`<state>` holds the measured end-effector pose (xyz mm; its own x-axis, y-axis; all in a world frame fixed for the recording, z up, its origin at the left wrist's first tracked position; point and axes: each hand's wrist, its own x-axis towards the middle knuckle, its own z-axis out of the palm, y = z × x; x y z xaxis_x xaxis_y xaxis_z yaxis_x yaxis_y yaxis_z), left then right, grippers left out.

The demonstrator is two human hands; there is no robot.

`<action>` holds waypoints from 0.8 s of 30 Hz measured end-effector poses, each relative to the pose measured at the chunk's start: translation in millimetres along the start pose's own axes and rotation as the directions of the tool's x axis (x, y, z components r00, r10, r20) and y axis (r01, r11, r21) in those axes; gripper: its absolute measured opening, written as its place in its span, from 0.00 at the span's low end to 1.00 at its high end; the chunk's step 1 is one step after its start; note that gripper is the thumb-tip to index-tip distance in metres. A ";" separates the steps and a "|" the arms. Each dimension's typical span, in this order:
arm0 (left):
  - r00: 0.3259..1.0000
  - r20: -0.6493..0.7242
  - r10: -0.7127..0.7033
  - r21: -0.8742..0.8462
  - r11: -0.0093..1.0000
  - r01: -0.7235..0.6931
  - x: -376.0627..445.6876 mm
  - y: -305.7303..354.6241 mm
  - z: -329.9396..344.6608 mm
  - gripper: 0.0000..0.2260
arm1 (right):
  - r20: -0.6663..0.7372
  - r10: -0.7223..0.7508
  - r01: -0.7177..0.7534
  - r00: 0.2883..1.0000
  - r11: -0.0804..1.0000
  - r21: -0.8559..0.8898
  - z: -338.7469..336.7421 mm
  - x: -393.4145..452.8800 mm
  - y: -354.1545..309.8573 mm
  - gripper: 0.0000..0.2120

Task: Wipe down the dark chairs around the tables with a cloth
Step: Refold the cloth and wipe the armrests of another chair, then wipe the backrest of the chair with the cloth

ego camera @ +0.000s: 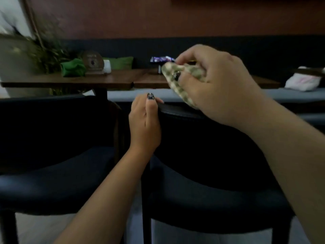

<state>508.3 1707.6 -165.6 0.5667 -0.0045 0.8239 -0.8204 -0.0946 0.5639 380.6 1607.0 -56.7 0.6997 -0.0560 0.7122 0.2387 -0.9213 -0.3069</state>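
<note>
Near, two dark chairs stand side by side. The left hand grips the top edge of the right chair; the right hand holds a bunched patterned cloth just above it. Farther, a wooden table carries a green cloth and a blurred sign, unreadable.

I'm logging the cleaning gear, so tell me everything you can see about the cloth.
The cloth is a soft, bunched rag, cream with olive-green spots or checks; blur hides the exact pattern. The right hand grips it, fingers curled round its middle. One end pokes out near the fingertips; the other hangs toward the top edge of the dark chair back. Contact with the chair cannot be told.
</note>
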 end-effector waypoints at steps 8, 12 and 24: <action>0.965 0.189 -0.184 -0.456 0.854 0.252 -7.2 73.0 -34.5 0.13 | 0.094 0.264 -0.261 0.960 0.715 0.648 -0.1 5.4 5.0 0.08; 0.948 0.219 -0.232 -0.498 0.809 0.313 -11.3 98.8 -38.2 0.16 | 0.175 0.169 -0.242 0.970 0.742 0.626 -5.9 -0.7 1.0 0.07; 0.782 0.357 -0.511 -0.628 0.488 0.606 -38.7 90.5 -77.0 0.18 | -0.011 -0.085 0.079 0.996 0.862 0.501 6.8 -56.2 -17.9 0.16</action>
<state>406.3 1775.8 -142.0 0.8891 -0.3106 0.3362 -0.1050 0.5766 0.8103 341.7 1629.2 -95.6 0.6693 0.0179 0.7427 0.5984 -0.6056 -0.5246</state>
